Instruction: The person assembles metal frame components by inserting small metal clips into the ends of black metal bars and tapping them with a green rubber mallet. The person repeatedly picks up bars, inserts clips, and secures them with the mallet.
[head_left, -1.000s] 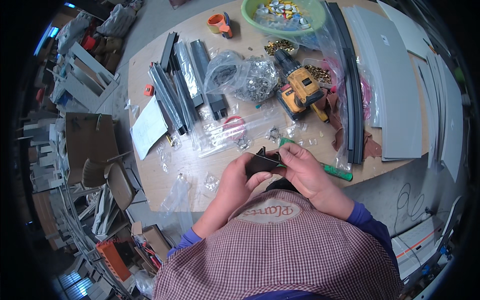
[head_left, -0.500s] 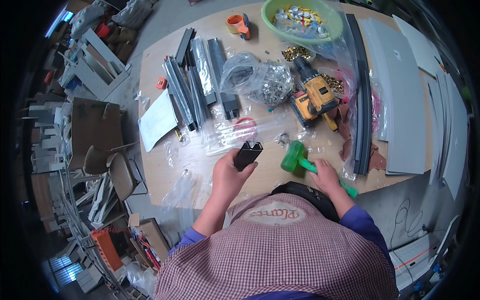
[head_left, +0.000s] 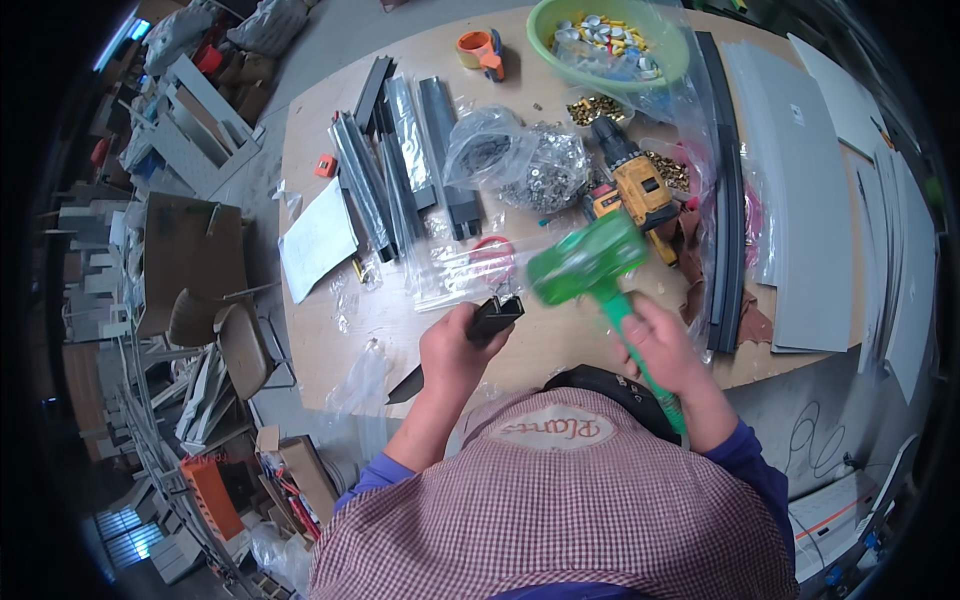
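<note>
Because the pale wooden table [head_left: 555, 345] has so much to carry, its goods look sorted toward the edges, perhaps so that the near side can serve the hands. Stacked grey panels [head_left: 805, 220] take the right end, with long dark strips [head_left: 733, 240] running alongside them like a fence. Over on the left lie the plastic-wrapped strips [head_left: 362, 180], roughly side by side, and at the far edge sits a green basin [head_left: 541, 55] of yellow and white parts [head_left: 610, 35]. A clear bag of metal hardware [head_left: 540, 170] slumps mid-table, just beside a yellow cordless drill [head_left: 645, 195]; anyone reaching straight across would meet both.

From where I stand, the green mallet [head_left: 592, 258] is up off the table, its head blurred. The right hand [head_left: 665, 345] has its fingers wrapped round the handle partway down, I'd guess for control. The left hand [head_left: 450, 345] closes fingers and thumb on the black channel piece [head_left: 497, 318] near the table's front edge, open end facing away; the grip seems meant to steady it while leaving that end exposed. A dark end [head_left: 405, 385] shows past the wrist, though I can't tell whether it belongs to the same piece.

Just beyond, a red loop [head_left: 492, 262] lies among clear film [head_left: 445, 280], cluttering the space. Smallest are the brass fittings [head_left: 597, 108], heaped near the drill's nose.
</note>
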